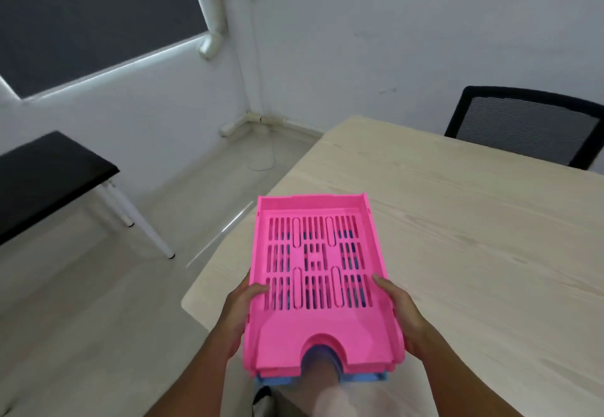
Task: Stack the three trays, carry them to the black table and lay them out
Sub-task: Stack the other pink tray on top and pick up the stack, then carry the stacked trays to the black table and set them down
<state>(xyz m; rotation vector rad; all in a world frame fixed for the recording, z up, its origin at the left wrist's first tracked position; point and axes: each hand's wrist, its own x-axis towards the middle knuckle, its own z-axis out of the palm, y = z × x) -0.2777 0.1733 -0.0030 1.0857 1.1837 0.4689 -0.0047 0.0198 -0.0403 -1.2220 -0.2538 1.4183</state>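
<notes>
A stack of trays is held in the air over the near left corner of a light wooden table (457, 237). The top pink tray (313, 328) has a slotted floor and a rounded notch at its near end. A second pink edge and a blue tray (366, 378) show beneath it. My left hand (242, 308) grips the stack's left side with the thumb on the rim. My right hand (397, 312) grips the right side the same way. The black table (49, 174) stands at the far left by the wall.
A black mesh office chair (523, 125) stands behind the wooden table at the right. Pale floor (98, 302) lies between the wooden table and the black table's white legs (143, 224). A thin cable (264, 158) loops on the floor near the room's corner.
</notes>
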